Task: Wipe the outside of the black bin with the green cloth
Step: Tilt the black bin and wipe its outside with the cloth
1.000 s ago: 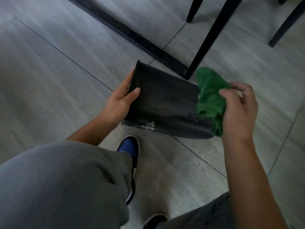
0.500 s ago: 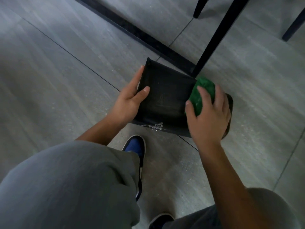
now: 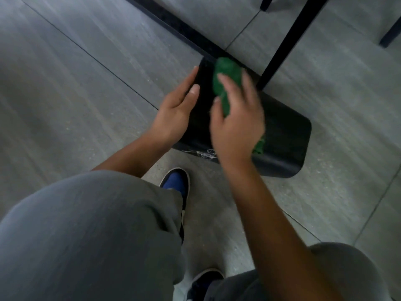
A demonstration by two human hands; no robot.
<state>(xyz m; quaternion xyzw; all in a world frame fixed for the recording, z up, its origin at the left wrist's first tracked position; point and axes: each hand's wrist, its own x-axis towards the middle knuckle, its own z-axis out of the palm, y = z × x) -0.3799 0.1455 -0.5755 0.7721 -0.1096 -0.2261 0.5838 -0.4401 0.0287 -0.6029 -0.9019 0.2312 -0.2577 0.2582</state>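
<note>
The black bin (image 3: 284, 135) lies tipped on the grey tiled floor, a broad side facing up. My left hand (image 3: 175, 109) grips its left end, thumb on top. My right hand (image 3: 236, 122) presses the green cloth (image 3: 225, 79) flat against the upper side near that left end. Cloth shows beyond my fingertips and a bit under my wrist. A scrap of clear plastic sits at the bin's near edge.
A black chair leg (image 3: 280, 51) comes down just behind the bin, with other legs (image 3: 388, 38) at the top right. A dark strip (image 3: 173, 25) crosses the floor behind. My grey-trousered knees and blue shoe (image 3: 175, 183) fill the near side.
My right hand brought the cloth from the bin's right end onto its upper side and slid it leftward toward my left hand. The left hand kept its hold.
</note>
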